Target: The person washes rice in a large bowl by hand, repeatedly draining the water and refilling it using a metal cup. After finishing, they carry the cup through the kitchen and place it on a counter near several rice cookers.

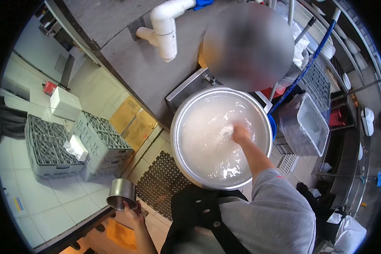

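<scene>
A large round metal pot (264, 157) holds cloudy whitish water with ripples and foam. My right hand (241, 133) reaches into the water right of the middle; its fingers are under the surface and hidden. Low on the left, my left hand (133, 210) grips a small metal container (122, 190) by its lower rim, with the opening tilted down toward my hand. The container is apart from the pot, near the edge of the tiled surface.
Grey dish racks (53, 146) and a white box (65, 103) stand at the left. White pipe (167, 40) juts from the wall above the pot. A clear plastic bin (302, 127) and metal shelving are at the right. Below lies a black perforated mat (161, 183).
</scene>
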`<state>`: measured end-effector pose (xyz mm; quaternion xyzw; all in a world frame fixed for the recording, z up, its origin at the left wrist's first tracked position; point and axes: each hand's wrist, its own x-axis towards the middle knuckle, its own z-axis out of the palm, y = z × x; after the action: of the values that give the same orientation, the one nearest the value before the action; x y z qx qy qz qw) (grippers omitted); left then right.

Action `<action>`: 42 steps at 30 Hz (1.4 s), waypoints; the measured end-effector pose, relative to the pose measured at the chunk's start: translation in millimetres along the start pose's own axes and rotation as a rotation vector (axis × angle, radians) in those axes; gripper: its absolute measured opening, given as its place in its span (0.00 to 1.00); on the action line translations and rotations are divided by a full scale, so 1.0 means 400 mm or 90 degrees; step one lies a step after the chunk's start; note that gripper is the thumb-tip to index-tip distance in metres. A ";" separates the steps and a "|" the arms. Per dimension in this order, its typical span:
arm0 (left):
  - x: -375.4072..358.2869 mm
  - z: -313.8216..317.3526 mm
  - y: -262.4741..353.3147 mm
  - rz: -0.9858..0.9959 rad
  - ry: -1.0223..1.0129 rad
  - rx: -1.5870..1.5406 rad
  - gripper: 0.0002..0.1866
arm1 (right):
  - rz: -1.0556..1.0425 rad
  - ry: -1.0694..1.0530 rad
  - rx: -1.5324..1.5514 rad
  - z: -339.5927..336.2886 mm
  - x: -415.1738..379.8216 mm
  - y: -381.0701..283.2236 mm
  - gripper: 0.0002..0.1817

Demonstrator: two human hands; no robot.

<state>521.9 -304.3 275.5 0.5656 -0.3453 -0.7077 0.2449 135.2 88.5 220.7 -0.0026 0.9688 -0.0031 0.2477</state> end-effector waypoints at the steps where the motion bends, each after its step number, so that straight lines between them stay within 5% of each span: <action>1: 0.007 -0.009 0.000 -0.012 0.009 0.003 0.26 | 0.057 0.005 -0.008 0.001 0.006 0.002 0.25; 5: 0.018 -0.048 -0.006 -0.021 0.076 0.001 0.28 | 0.213 0.059 0.022 0.028 -0.050 -0.011 0.32; 13: 0.025 -0.207 0.025 -0.015 0.096 -0.050 0.25 | -0.006 -0.281 -0.253 0.115 -0.188 -0.104 0.29; 14: 0.023 -0.238 0.024 -0.016 0.111 -0.057 0.25 | -0.035 -0.213 -0.205 0.232 -0.140 -0.077 0.32; 17: -0.002 -0.341 0.021 -0.005 0.151 -0.072 0.24 | 0.090 -0.170 0.046 0.126 -0.269 -0.237 0.36; 20: -0.033 -0.486 0.002 -0.040 0.195 -0.097 0.25 | -0.040 -0.120 0.230 0.232 -0.215 -0.269 0.36; 23: -0.061 -0.670 -0.026 -0.081 0.222 -0.107 0.24 | -0.012 -0.182 0.426 0.096 -0.307 -0.392 0.28; 25: -0.114 -0.750 -0.034 -0.082 0.243 -0.106 0.25 | 0.002 -0.082 0.614 0.118 -0.267 -0.394 0.17; 27: -0.150 -0.848 -0.063 -0.098 0.298 -0.120 0.26 | -0.136 0.340 0.456 0.155 -0.213 -0.396 0.11; 31: -0.190 -1.067 -0.173 -0.132 0.349 -0.201 0.29 | -0.067 0.452 0.501 0.018 -0.377 -0.532 0.04; 33: -0.217 -1.138 -0.220 -0.167 0.386 -0.232 0.28 | -0.134 0.496 0.432 -0.019 -0.467 -0.614 0.05; 35: -0.247 -1.190 -0.255 -0.212 0.444 -0.284 0.27 | -0.394 0.610 0.361 -0.025 -0.548 -0.716 0.09; 40: -0.339 -1.276 -0.395 -0.103 0.487 -0.346 0.20 | -0.830 0.297 0.301 0.131 -0.707 -1.048 0.13; 42: -0.374 -1.215 -0.376 -0.150 0.699 -0.331 0.18 | -0.931 0.146 0.199 0.227 -0.756 -1.178 0.13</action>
<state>1035.7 -200.4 195.5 0.8033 0.0794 -0.3968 0.4370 445.9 -381.2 289.6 -0.6094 0.7281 -0.3040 0.0778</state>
